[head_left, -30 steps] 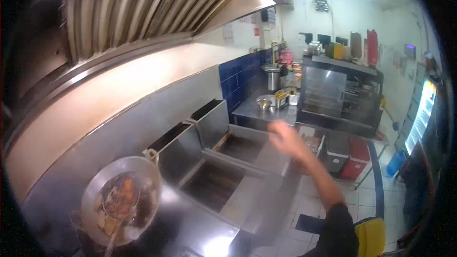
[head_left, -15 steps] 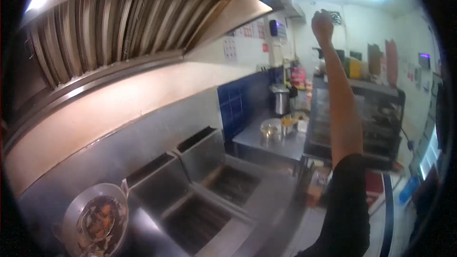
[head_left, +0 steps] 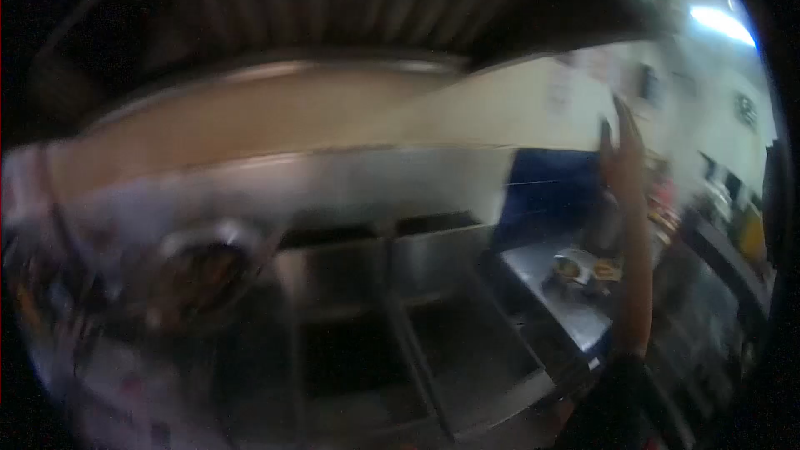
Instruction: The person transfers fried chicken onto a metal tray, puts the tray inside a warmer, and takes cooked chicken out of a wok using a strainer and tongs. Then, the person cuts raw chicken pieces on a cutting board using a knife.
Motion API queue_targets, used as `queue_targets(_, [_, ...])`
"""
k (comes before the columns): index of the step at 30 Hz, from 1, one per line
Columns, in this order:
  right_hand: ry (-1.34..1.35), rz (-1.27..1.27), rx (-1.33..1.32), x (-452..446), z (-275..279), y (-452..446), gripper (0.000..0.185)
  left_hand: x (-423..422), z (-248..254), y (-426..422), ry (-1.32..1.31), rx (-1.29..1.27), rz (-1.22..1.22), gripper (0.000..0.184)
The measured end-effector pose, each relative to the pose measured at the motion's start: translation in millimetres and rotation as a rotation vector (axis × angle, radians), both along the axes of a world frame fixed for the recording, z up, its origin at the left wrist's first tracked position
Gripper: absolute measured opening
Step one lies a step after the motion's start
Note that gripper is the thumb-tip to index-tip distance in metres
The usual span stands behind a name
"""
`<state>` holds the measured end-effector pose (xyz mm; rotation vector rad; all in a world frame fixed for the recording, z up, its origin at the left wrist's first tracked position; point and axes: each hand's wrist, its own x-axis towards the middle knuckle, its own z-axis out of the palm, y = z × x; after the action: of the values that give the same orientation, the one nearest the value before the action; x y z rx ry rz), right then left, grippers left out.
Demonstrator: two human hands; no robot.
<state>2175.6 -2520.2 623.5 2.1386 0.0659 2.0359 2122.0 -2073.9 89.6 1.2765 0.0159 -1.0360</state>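
Raised in front of the wall, my right hand [head_left: 621,150] points upward with the thumb apart from the fingers. It looks open, and I see nothing in it, though motion softens its outline. The bare forearm rises from a dark sleeve [head_left: 612,408] at the lower right. My left hand is out of view. Behind and below the raised arm, a steel counter [head_left: 554,304] holds a bowl [head_left: 571,268] and a tub with yellowish contents [head_left: 607,269]. At the left, a wok-like pan [head_left: 204,279] with dark and brownish contents is blurred.
Two steel fryer-like units [head_left: 333,275] stand side by side along the back wall. A large ribbed hood [head_left: 333,0] hangs low overhead. Blue tiles [head_left: 542,200] cover part of the wall. A dark cabinet [head_left: 708,308] stands at the right.
My view has swung left and dimmed. The right hand, earlier raised with its fingers curled together near the far wall, is now lower in view with thumb and fingers apart.
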Motion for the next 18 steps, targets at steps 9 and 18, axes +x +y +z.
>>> queue_targets(9, [1.849,0.568,0.042,21.2,-295.2,189.4,0.044,-109.4,31.3,75.3,-0.068,-0.060,0.233,0.056])
queue_targets(18, [2.109,1.265,-0.276,-25.7,-371.4,492.0,0.044,-181.8,-36.4,265.1,-0.071,-0.289,0.758,0.049])
